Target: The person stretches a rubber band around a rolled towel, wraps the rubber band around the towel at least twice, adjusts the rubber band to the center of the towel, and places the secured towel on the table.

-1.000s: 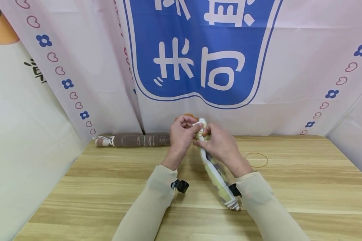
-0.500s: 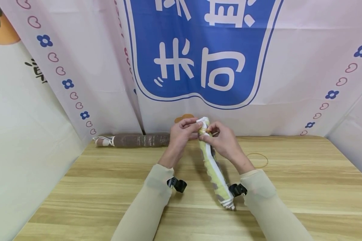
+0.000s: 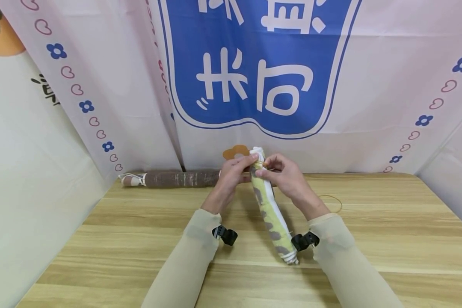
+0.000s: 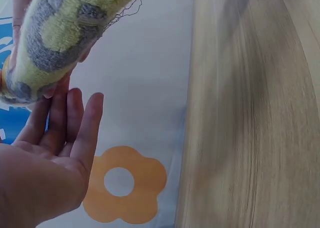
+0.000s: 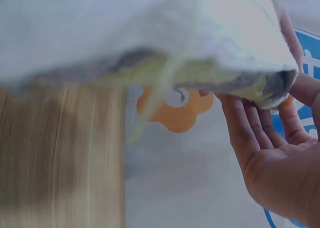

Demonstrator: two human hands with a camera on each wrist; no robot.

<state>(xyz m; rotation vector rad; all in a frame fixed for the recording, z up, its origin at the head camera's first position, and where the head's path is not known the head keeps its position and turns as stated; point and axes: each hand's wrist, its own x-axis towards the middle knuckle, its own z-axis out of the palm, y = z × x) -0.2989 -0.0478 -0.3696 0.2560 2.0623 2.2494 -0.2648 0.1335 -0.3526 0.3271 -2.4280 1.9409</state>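
A rolled towel (image 3: 270, 209), yellow with grey patches and a white edge strip, slants from both hands toward the front of the table. A thin yellow-orange rubber band (image 3: 259, 164) goes round its far end. My left hand (image 3: 231, 173) grips that end, thumb on top and several fingers extended beneath the roll, as the left wrist view shows. My right hand (image 3: 290, 179) pinches the roll at the band from the right, its thumb on the towel. In the right wrist view the towel's blurred white side (image 5: 150, 28) fills the top.
A brown rolled towel (image 3: 181, 179) with a tied-looking white and brown end lies along the back of the wooden table (image 3: 131, 256), left of the hands. A loose rubber band (image 3: 341, 205) lies right of the right wrist. A printed cloth (image 3: 369, 145) hangs behind the table.
The rolled towel has turned about its length, so more of the yellow and grey side faces up. Its near end has shifted slightly left. Both hands keep hold of the far end.
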